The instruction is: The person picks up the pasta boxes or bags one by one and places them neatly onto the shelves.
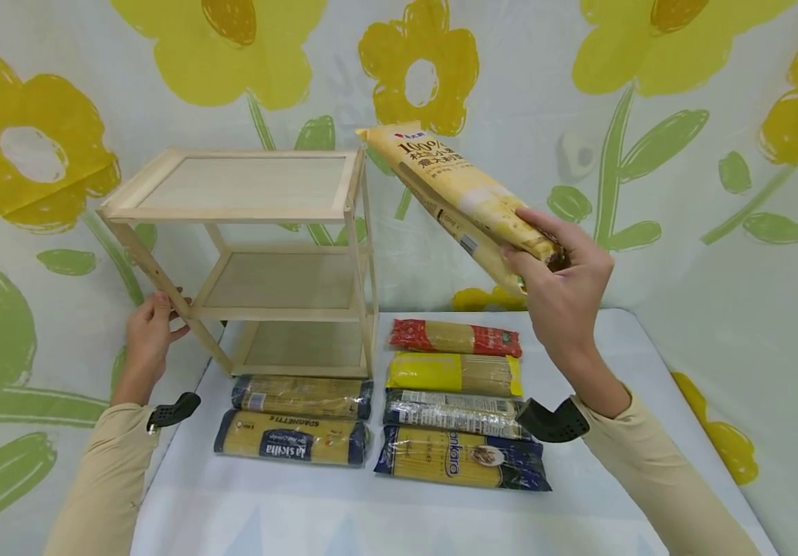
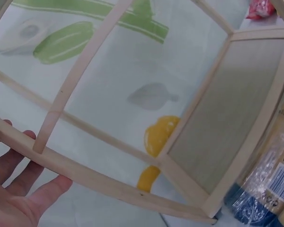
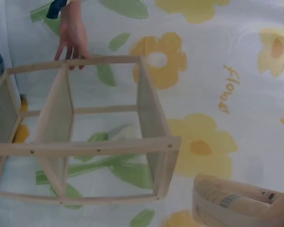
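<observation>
My right hand (image 1: 569,282) grips the lower end of a yellow pasta package (image 1: 468,189), which is raised and tilted with its far end up beside the shelf top. The same package (image 3: 227,198) shows at the bottom right of the right wrist view. My left hand (image 1: 150,332) holds the slanted left front post of a three-tier wooden shelf (image 1: 232,212). In the left wrist view its fingers (image 2: 26,179) pass behind the post, with the thumb on the near side. The shelf's visible tiers hold nothing.
Two spaghetti packs (image 1: 295,438) lie in front of the shelf on the white table (image 1: 288,510). To their right several more are lined up: a red pack (image 1: 454,337), a yellow one (image 1: 454,374), a clear one (image 1: 451,413) and a blue one (image 1: 461,459). A flower-print cloth (image 1: 503,77) hangs behind.
</observation>
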`<act>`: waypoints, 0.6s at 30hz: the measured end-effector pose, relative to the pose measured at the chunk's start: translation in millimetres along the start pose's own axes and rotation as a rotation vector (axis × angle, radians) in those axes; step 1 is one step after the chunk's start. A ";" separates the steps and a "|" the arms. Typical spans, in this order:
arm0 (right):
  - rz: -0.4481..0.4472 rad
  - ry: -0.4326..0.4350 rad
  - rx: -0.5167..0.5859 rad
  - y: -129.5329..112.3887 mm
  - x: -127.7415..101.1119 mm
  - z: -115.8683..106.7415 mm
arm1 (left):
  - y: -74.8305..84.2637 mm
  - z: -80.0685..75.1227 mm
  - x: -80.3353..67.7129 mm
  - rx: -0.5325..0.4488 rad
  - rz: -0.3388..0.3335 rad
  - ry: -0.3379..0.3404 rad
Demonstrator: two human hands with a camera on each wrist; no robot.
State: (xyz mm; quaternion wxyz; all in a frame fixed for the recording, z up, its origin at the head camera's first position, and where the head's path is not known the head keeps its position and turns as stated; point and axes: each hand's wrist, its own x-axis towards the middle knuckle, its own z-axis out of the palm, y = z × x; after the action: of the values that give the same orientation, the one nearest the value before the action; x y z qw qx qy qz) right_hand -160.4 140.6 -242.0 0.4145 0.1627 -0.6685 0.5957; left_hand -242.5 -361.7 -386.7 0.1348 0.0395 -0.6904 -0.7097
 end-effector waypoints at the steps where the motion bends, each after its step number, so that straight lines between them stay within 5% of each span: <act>1: -0.002 -0.006 0.004 -0.7 1.7 3.5 | -0.4 0.3 -0.3 -0.004 0.000 0.004; 18: 0.043 -0.073 -0.078 -10.2 37.5 89.8 | -3.8 -0.5 0.2 0.004 0.024 -0.019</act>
State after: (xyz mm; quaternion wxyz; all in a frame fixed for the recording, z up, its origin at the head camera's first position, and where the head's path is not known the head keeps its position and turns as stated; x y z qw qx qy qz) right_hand -208.1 64.9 -202.4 0.3830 0.1539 -0.7090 0.5718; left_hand -243.1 -362.2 -390.5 0.1368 0.0249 -0.6933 -0.7071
